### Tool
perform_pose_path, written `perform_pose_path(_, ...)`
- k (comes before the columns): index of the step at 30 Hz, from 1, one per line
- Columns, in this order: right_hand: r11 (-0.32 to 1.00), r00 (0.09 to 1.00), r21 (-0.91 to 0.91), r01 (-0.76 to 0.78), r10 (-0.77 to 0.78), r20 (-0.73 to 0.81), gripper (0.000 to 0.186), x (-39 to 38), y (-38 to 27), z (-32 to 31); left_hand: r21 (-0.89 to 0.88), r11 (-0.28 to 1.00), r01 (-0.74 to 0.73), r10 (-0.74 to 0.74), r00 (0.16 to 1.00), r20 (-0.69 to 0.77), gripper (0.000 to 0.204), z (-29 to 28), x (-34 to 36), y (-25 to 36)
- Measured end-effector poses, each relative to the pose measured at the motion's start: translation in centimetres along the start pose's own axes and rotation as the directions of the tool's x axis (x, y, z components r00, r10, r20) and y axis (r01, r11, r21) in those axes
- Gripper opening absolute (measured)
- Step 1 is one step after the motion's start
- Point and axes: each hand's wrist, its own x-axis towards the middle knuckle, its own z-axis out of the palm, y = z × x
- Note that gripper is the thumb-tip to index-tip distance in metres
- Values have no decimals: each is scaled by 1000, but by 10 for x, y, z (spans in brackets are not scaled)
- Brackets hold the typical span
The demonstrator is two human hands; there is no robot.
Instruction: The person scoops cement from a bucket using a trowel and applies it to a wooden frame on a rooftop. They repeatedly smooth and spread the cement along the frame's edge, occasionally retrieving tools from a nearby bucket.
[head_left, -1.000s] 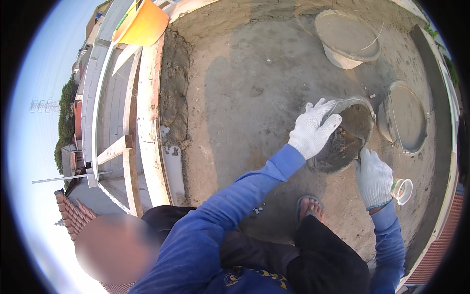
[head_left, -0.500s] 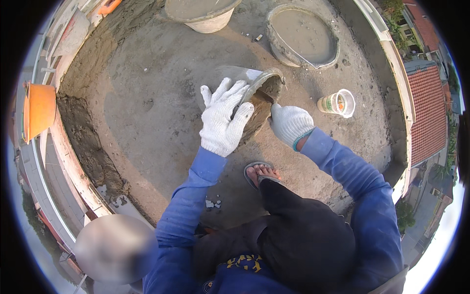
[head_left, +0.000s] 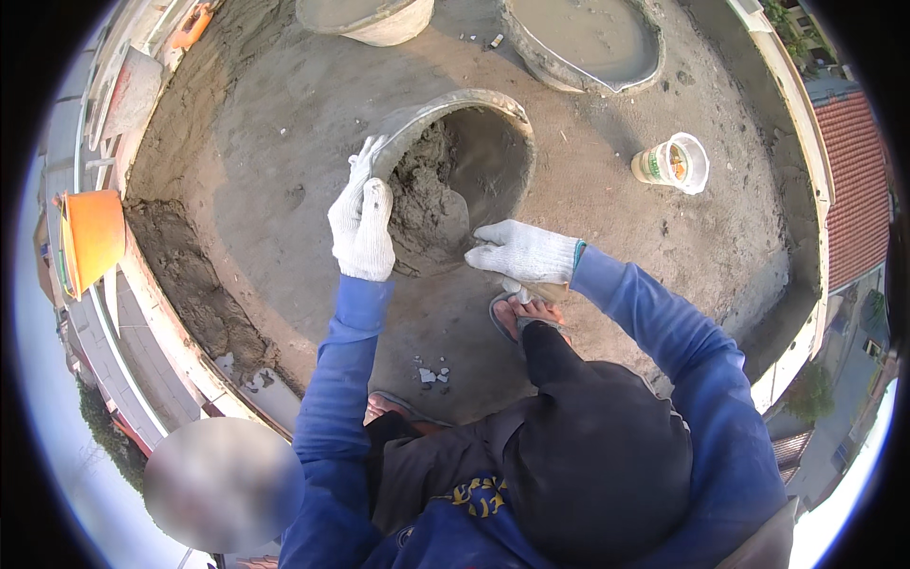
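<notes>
A round mortar-caked bucket (head_left: 524, 119) stands tilted in front of me, its mouth turned my way. Wet grey mortar (head_left: 417, 190) lies heaped along its left and lower inside. My left hand (head_left: 362, 223), in a white knit glove, grips the rim at the left, thumb toward the inside and fingers outside. At the lower right rim my right hand (head_left: 526, 254), gloved too, is closed round a trowel, mostly hidden by the glove. Its smooth grey blade (head_left: 449, 214) appears to rest against the mortar.
Behind are two tubs, one pale (head_left: 398, 24) and one holding grey slurry (head_left: 578, 43). A plastic cup (head_left: 671, 163) stands to the right. An orange bucket (head_left: 95, 237) hangs at the left wall, where wet mortar (head_left: 194, 284) lies. White chips (head_left: 431, 376) lie near my feet.
The bucket has been tipped toward me, so its mortar now shows. My left hand has shifted left onto the rim; my right hand has come lower and nearer, still with the trowel.
</notes>
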Motion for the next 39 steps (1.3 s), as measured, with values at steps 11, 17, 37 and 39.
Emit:
perform_pose_path(11, 307, 839, -933, -186, -445, -314, 29, -62, -26, -27, -531, 775, 344, -486, 861, -151, 43, 16, 4, 20)
perform_pose_path(17, 438, 817, -834, -337, -304, -490, 29, -78, -59, -53, -117, 993, 22, -29, 998, -61, 43, 33, -6, 43)
perform_pose_path(37, 998, 998, 13, -61, 61, 3, 40, -79, -50, -38, -339, 840, 423, -513, 822, -247, 53, 37, -10, 27)
perform_pose_path(39, 999, 999, 36, 36, -37, 8, 39, -73, -52, -43, -371, 783, 499, -611, 729, -308, 54, 30, -10, 37)
